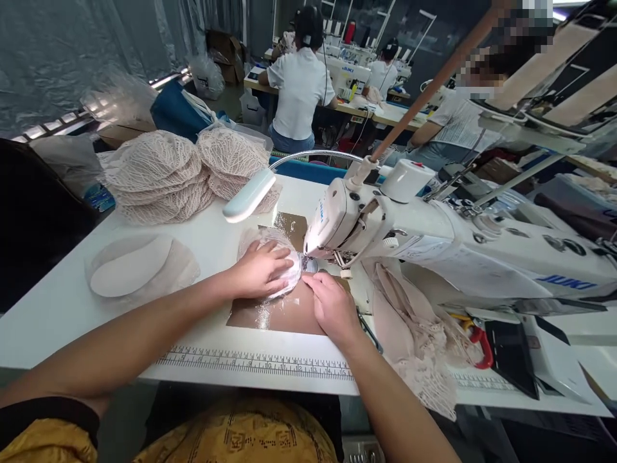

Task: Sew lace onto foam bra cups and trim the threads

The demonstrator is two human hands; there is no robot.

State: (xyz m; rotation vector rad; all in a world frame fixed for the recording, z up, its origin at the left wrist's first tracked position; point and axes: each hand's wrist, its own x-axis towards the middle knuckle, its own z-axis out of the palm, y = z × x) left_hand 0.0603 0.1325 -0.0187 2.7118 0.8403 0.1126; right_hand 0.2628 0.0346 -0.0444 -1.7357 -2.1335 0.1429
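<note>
A pale lace cup piece (292, 278) lies under the needle end of the white sewing machine (332, 215). My left hand (263, 270) rests flat on top of it, fingers spread. Just right of the piece, close to the presser foot, my right hand (332, 302) is closed, with thumb and index finger pinched together near the edge. Whatever is between those fingertips is too small to make out. Beneath both hands is a brown shiny sheet (274, 316) on the white table (212, 241).
Stacks of lace pieces (154, 173) stand at the back left. Smooth oval pieces (130, 267) lie left of my forearm. A lamp (249, 195) hangs over the table. Sewn lace fabric (409, 328) and red-handled scissors (482, 347) lie at right. Co-workers (299, 90) sit beyond.
</note>
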